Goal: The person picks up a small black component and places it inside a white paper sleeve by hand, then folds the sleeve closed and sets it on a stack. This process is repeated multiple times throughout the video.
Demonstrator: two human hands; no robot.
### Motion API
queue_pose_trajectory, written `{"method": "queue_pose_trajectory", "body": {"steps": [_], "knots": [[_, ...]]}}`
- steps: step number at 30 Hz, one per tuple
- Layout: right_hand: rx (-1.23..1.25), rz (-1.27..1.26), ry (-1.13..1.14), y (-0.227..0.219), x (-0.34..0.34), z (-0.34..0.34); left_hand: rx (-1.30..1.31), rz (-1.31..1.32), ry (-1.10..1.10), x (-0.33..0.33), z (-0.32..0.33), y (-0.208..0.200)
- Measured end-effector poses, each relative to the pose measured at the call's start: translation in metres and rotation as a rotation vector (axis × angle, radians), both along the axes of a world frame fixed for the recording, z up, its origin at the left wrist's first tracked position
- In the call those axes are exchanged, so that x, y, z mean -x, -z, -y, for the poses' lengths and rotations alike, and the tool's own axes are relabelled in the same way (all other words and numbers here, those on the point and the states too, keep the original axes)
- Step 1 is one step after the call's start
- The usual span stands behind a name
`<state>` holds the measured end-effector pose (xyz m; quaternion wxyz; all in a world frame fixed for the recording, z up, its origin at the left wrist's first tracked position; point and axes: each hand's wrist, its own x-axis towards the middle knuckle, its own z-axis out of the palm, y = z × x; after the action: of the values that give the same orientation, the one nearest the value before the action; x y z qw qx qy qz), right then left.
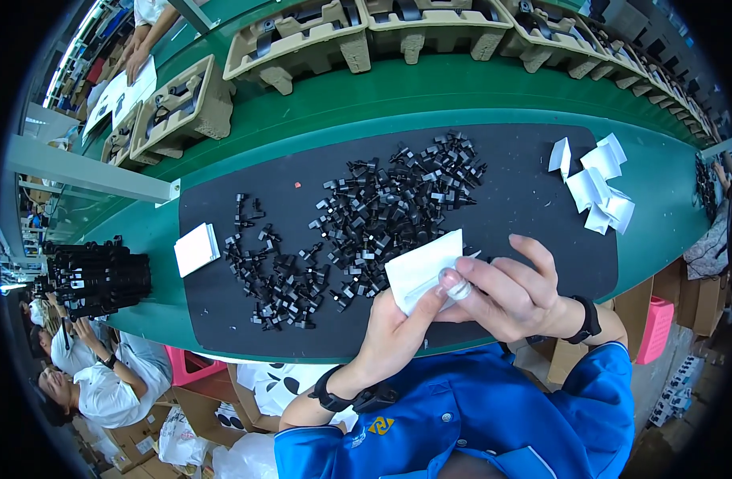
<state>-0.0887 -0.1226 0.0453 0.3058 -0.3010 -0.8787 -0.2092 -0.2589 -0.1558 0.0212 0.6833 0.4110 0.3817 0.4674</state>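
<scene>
Between my two hands is a folded white paper sheet [420, 267], held in front of my chest over the near edge of the dark mat. My left hand [395, 323] pinches its lower edge between thumb and fingers. Thumb and index finger of my right hand [506, 295] grip its right side, the other fingers curling away; one digit has a whitish wrap. Just beyond the paper lies a big heap of small black plastic parts [398, 199], with a smaller scatter of black parts [278, 279] to its left. Whether anything is inside the fold is hidden.
Several folded white papers [597, 188] lie at the mat's right end, and a stack of white sheets [197, 250] at its left. Stacked black parts [94, 270] stand far left. Moulded cardboard trays [302, 44] line the green conveyor behind. Other people work at the left.
</scene>
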Motion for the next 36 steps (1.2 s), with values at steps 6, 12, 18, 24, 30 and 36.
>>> {"method": "queue_pose_trajectory", "body": {"steps": [6,12,18,24,30,36], "knots": [[0.04,-0.032,-0.109,0.002,-0.007,0.001,-0.065,-0.15,0.005,0.003,0.001,0.007],[0.158,-0.078,-0.211,-0.01,-0.015,0.004,-0.531,-0.487,-0.018,0.007,-0.007,-0.004],[0.155,-0.105,-0.266,-0.017,-0.021,0.011,-0.693,-0.541,-0.054,0.006,-0.004,-0.005],[0.161,-0.058,-0.228,-0.023,-0.021,0.017,-0.715,-0.507,0.005,0.003,0.002,-0.004],[0.072,-0.069,-0.245,-0.02,-0.024,0.019,-0.614,-0.45,0.045,0.002,0.008,-0.004],[0.076,-0.052,-0.241,-0.021,-0.026,0.021,-0.609,-0.421,0.042,0.0,0.007,-0.006]]}}
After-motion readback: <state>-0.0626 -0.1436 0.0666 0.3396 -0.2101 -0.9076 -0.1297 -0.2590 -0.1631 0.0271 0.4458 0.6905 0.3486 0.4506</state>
